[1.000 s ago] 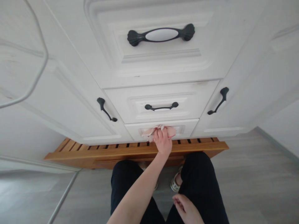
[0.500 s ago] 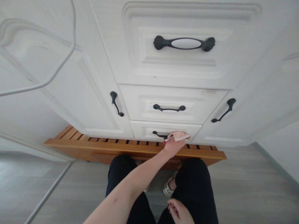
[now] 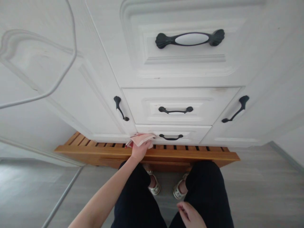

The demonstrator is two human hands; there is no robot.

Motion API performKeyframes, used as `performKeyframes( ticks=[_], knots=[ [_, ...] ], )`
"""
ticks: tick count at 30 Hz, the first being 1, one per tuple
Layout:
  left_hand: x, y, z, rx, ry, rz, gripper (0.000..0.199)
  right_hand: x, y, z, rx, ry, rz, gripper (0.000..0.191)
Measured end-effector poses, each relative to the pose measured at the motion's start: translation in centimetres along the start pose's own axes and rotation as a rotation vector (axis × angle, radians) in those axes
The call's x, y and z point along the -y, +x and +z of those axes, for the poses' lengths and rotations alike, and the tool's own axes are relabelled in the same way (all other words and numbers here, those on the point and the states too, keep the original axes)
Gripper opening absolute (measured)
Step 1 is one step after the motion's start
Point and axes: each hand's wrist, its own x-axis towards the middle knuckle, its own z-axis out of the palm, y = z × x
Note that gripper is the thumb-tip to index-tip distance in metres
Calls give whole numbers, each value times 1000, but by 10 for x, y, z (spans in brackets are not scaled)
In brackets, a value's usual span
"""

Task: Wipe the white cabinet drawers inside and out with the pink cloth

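White cabinet fronts (image 3: 166, 73) stand behind a slatted wooden ledge (image 3: 171, 154). The pink cloth (image 3: 142, 139) could catch on the bottom drawer's dark handle (image 3: 171, 138), just beside it, should a loose corner trail in a sideways sweep. It sits at that drawer's left end, beyond the left hand (image 3: 140, 150), which clutches it; the right hand (image 3: 190, 214) (curled closed, apparently empty) is near one thigh (image 3: 217, 202).

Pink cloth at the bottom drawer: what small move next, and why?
I'd probably slide the pink cloth rightward along the bottom drawer toward its handle: the left hand holds the cloth at the drawer's left end, while the handle and the front to its right lie uncovered.
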Motion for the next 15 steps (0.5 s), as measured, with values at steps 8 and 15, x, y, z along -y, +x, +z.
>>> performKeyframes(
  ticks=[8,15],
  knots=[
    [-51,43,-5,-391,-198,-531,66,3,0,0,-2,-4,29,33],
    [-96,18,84,-459,-345,-793,76,1,-6,0,5,16,28,33]
  ],
)
